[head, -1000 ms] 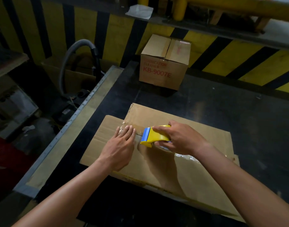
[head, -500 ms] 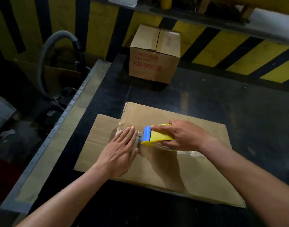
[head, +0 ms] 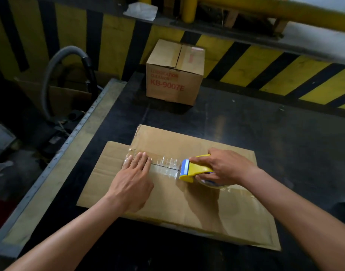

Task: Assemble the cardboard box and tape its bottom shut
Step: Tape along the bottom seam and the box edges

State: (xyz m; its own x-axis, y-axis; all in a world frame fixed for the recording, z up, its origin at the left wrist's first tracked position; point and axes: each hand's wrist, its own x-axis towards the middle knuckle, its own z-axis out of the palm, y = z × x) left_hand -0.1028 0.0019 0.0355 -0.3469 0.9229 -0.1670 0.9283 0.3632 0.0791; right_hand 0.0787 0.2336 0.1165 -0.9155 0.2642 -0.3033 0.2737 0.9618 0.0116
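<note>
A brown cardboard box (head: 189,208) lies on the dark table, its flaps closed along a seam that runs left to right. A strip of clear tape (head: 163,163) covers the left part of that seam. My left hand (head: 134,177) presses flat on the tape's left end with straight fingers. My right hand (head: 224,167) grips a yellow tape dispenser with a blue blade guard (head: 195,169), which sits on the seam to the right of the laid strip.
A closed cardboard box printed KB-9007E (head: 174,73) stands at the table's far edge. A grey hose (head: 56,63) arches left of the table (head: 265,133). A yellow-and-black striped wall (head: 285,71) runs behind. The metal edge strip (head: 56,165) borders the table's left side.
My right hand has pulled the dispenser to the right along the seam, leaving a longer strip of tape. My left hand stays pressed on the tape's left end.
</note>
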